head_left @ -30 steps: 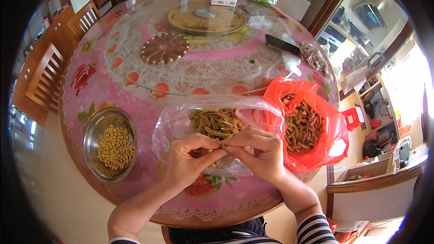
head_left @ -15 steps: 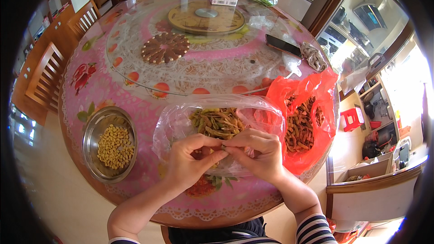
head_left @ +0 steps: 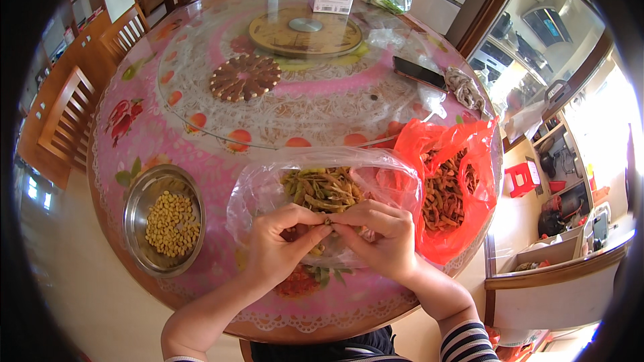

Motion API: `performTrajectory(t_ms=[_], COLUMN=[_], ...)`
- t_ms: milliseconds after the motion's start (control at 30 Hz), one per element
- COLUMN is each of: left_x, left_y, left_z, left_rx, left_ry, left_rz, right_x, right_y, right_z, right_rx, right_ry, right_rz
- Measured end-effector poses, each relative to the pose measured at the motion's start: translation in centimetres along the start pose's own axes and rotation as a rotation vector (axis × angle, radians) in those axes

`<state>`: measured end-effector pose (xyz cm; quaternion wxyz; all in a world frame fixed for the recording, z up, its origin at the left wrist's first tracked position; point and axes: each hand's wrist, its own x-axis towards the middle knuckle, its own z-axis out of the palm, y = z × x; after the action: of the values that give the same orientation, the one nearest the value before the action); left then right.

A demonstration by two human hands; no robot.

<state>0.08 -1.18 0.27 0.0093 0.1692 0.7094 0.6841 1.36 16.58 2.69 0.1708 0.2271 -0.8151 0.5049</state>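
Together, both hands [head_left: 280, 240] pinch a small pod [head_left: 328, 222] between them, over a clear bag [head_left: 251, 184] of pods [head_left: 318, 186] on the surface [head_left: 215, 161]; a metal bowl [head_left: 168, 177] of yellow beans [head_left: 173, 224] sits to the left.

We class this as a private home, prob. dining rm. adj. to kitchen. We note a lg. round table [head_left: 268, 334] w/ pink fruit-print cover [head_left: 215, 234] & glass turntable [head_left: 322, 110], plus wooden slat-back chairs [head_left: 70, 115] at L. Thru glazed partition [head_left: 495, 13] at R we see a kitchen area, incl. what we take for a range hood [head_left: 547, 25]. Nearer: wood-edged counter [head_left: 537, 281], pale flr. [head_left: 87, 248].
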Motion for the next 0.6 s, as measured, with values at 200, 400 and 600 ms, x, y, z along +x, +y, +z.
performTrajectory(t_ms=[200,400,600], left_x=[0.14,0.24,0.21], left_y=[0.04,0.1,0.06], left_z=[-0.11,-0.16,-0.14], left_rx=[0.092,0.125,0.11], left_ry=[0.014,0.003,-0.003], left_rz=[0.156,0.201,0.19], right_x=[0.04,0.21,0.17], right_y=[-0.15,0.26,0.0], right_z=[-0.49,-0.48,-0.27], right_rx=[0.042,0.046,0.028], right_ry=[-0.054,-0.072,-0.059], right_rz=[0.038,-0.02,-0.028])
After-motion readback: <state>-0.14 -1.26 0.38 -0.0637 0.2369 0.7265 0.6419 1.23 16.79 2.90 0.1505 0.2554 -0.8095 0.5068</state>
